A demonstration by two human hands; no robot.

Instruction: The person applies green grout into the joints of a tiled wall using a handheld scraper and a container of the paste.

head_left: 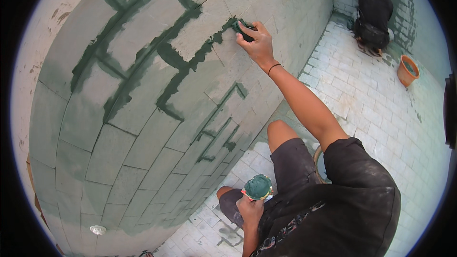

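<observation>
My right hand (258, 43) is raised to the tiled wall (121, 147), fingers closed round a small dark green, paste-coated piece (243, 28). My fingers hide part of it, so its kind is unclear; it touches the wall at the end of a fresh green grout line (204, 50). Low in front of my body, my left hand (251, 209) grips a small cup of green grout (258, 187). Thick green grout covers several joints on the upper wall, smeared past the tile edges. Shorter green strips (221, 109) mark joints lower down.
A person in dark clothes (375, 12) crouches at the far wall. Near them an orange bucket (408, 70) with green contents stands on the pale tiled floor (340, 85). Round white fittings (98, 230) sit on the wall. A round-rimmed container (321, 164) is partly hidden beside my leg.
</observation>
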